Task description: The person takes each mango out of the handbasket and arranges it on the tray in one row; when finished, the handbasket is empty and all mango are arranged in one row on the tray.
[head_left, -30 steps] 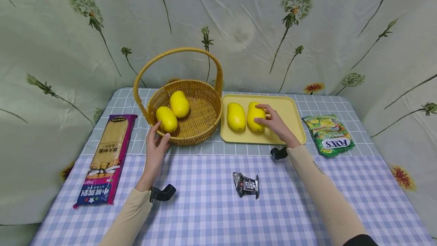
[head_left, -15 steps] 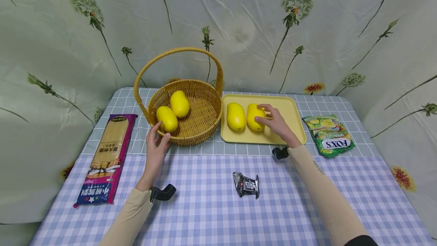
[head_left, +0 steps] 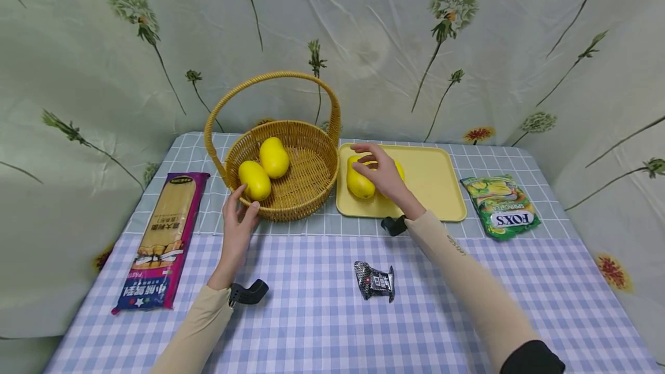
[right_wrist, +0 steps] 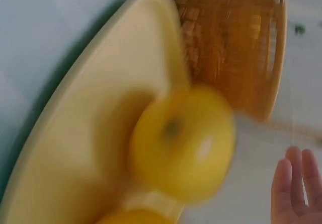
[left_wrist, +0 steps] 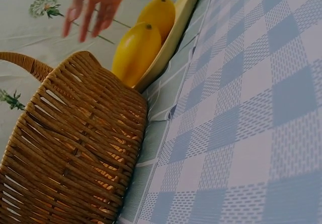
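Observation:
In the head view my left hand (head_left: 237, 231) rests against the near left rim of the wicker basket (head_left: 306, 206), fingers and thumb spread. A yellow mango (head_left: 255, 181) lies inside by its fingertips, beside a second mango (head_left: 275, 158). My right hand (head_left: 383, 175) hovers over the yellow tray (head_left: 431, 183) with fingers apart, holding nothing. It partly covers the left tray mango (head_left: 361, 184) and mostly hides the right tray mango (head_left: 399, 169). Straight fingers of the right hand (right_wrist: 297, 191) show in the right wrist view. The left wrist view does not show the left hand.
A pasta packet (head_left: 161, 241) lies at the left of the table. A green FOX'S bag (head_left: 500, 206) is right of the tray. One small black wrapped packet (head_left: 375, 281) sits on the checked cloth (head_left: 312, 316) between the forearms. The basket's tall handle (head_left: 283, 75) arches upward.
My right hand has left the right tray mango and moved left, over the left one. Both tray mangoes stay on the tray. The left hand has kept its place.

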A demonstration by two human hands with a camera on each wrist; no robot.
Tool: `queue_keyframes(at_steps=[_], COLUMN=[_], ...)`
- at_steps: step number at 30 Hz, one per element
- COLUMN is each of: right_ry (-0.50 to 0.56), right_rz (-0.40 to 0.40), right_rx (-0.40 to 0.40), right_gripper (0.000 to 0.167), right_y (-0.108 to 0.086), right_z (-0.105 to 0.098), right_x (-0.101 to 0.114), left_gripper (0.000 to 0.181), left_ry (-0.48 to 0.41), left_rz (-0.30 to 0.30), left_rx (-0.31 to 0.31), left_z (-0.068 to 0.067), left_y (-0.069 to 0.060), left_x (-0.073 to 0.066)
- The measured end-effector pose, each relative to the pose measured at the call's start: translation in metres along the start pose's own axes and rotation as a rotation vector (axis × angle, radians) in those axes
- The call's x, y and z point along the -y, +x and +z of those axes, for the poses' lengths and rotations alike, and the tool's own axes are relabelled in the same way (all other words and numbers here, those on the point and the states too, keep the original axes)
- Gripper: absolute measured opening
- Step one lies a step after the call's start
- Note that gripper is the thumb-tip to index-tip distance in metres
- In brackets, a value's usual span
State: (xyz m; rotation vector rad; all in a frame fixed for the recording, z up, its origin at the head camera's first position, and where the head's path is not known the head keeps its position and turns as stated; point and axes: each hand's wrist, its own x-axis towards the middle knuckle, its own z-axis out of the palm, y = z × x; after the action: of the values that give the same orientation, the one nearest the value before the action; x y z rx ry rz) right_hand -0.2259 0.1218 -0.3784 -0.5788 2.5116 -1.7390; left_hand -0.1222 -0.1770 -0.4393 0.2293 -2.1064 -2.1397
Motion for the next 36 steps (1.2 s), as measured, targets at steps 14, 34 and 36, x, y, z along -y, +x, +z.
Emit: queue_keyframes(at_steps=[14,34,36], right_ry=[-0.056,-0.276,-0.27], right_rz=[-0.109,0.009,0.001], right_rx=[0.343,0.434,0.434], right_gripper=[0.045,0.049,0.048], right_y=[0.042,0.055,0.056], right_z=[0.117,0.168,0.167], right_x=[0.032,0.041,0.041], left_gripper=[0.059,0.057,0.057], left_ry=[-0.053,-0.089,-0.089], left_rz=[0.022,0.016,0.017], left_rx=[-0.012,-0.012,-0.013], left_z=[0.0,-0.003,-0.003], left_y=[0.004,0.004,0.003], left_x=[0.006,0.008,0.007])
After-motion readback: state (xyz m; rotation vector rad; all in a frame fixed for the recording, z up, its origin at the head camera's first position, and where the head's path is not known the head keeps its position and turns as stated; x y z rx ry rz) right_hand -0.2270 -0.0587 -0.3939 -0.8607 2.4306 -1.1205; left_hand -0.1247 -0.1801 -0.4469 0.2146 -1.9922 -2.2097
